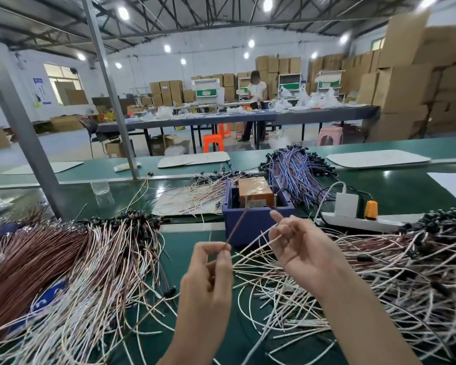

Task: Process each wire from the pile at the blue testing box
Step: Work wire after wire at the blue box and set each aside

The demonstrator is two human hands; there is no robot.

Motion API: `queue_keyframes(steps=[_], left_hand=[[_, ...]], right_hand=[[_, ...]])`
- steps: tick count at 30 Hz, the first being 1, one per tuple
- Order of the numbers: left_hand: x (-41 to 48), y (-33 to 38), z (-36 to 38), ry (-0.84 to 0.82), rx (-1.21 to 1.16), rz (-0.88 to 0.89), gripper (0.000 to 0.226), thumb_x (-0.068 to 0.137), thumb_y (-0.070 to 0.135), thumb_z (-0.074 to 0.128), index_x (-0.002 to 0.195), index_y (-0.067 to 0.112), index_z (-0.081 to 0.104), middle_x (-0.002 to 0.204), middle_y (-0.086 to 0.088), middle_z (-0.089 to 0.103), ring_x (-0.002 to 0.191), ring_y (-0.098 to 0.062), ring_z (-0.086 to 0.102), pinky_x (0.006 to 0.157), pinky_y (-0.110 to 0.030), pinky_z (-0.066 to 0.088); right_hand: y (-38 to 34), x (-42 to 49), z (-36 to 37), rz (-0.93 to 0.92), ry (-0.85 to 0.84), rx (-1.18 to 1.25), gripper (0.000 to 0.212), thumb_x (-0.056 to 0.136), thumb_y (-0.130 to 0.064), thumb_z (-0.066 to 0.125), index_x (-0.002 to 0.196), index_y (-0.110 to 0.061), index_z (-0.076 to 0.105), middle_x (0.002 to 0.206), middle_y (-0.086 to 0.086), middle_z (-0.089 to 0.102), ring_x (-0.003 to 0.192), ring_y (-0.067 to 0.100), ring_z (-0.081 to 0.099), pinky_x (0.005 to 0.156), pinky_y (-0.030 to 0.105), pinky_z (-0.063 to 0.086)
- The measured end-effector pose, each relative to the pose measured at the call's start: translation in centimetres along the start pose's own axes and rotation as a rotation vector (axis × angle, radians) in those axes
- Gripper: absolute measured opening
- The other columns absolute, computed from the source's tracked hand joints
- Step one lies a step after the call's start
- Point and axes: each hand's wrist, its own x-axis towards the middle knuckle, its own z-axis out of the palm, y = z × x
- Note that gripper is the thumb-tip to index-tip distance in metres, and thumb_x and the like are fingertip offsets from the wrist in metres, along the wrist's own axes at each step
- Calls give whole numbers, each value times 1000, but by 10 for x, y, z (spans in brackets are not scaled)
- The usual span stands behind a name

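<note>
Our left grip [208, 280], at lower center, pinches a brown wire [237, 226] whose far end meets the front rim of the blue testing box [250, 227] just above. Our right grip [300, 248], beside it, pinches a white wire [270, 238], forefinger raised. 2 wire piles cover the green tabletop [183, 243]: the left pile [63, 264] and the right pile [406, 264].
</note>
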Motion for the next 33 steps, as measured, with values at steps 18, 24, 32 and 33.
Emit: queue_keyframes(steps=[18, 24, 32, 33], left_hand=[[60, -36, 15, -12, -87, -380, 8, 105, 14, 48, 103, 14, 56, 91, -4, 73, 51, -18, 64, 40, -24, 46], [59, -84, 54, 86, 36, -265, 20, 105, 16, 47, 109, 34, 55, 77, 7, 72, 57, -15, 68, 50, -26, 54], [56, -112, 62, 133, 131, -210, 21, 103, 21, 47, 108, 41, 51, 74, 9, 69, 48, -16, 60, 45, -31, 53], [58, -113, 63, 141, 136, -197, 20, 103, 21, 47, 110, 39, 52, 74, 9, 69, 47, -13, 58, 43, -29, 50]], right_hand=[[-11, 35, -24, -573, 187, -612, 19, 108, -28, 44, 118, -20, 57, 68, 1, 65, 42, 6, 37, 38, 17, 33], [10, 59, -48, -663, 272, -912, 17, 107, -36, 40, 112, -24, 51, 78, -3, 75, 41, 6, 43, 38, 16, 34], [46, 61, -70, -761, 252, -1111, 26, 94, -56, 35, 108, -39, 48, 81, -10, 74, 45, 10, 56, 44, 21, 46], [46, 62, -71, -764, 251, -1107, 25, 94, -56, 35, 108, -40, 49, 81, -10, 74, 46, 10, 57, 44, 22, 46]])
